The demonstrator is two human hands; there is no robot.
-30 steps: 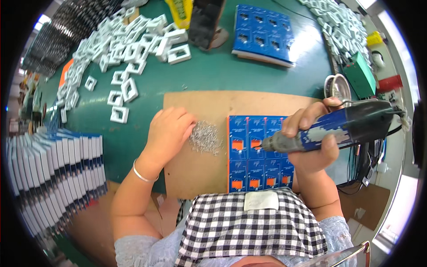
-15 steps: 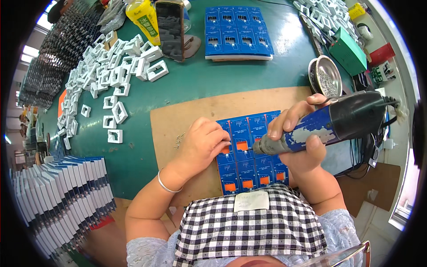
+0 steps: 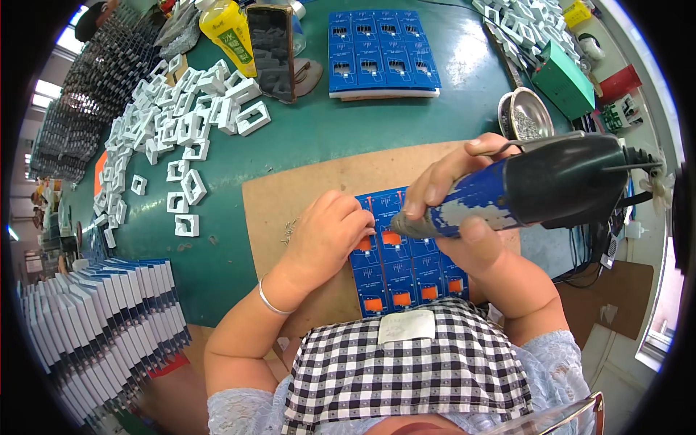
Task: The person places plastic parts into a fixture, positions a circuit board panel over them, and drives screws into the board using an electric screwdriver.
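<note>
My right hand (image 3: 464, 210) grips a blue and black electric screwdriver (image 3: 536, 187), its tip pointing down-left onto a blue circuit board panel (image 3: 406, 272) with orange parts. The panel lies on a brown cardboard sheet (image 3: 304, 188) on the green table. My left hand (image 3: 326, 235) rests with curled fingers on the panel's left edge, fingertips next to the screwdriver tip. A thin bracelet sits on my left wrist. A small heap of screws (image 3: 290, 230) lies on the cardboard just left of that hand.
Several white plastic frames (image 3: 181, 138) are scattered at the left. A stack of blue panels (image 3: 380, 54), a phone (image 3: 272, 51) and a yellow bottle (image 3: 228, 36) stand at the back. A metal bowl (image 3: 525, 119) and green box (image 3: 565, 83) sit right. Stacked boards (image 3: 94, 326) fill the lower left.
My left hand moved right from the screw heap onto the blue panel's left edge. The screwdriver tip came down onto the panel near it; my head leaned closer.
</note>
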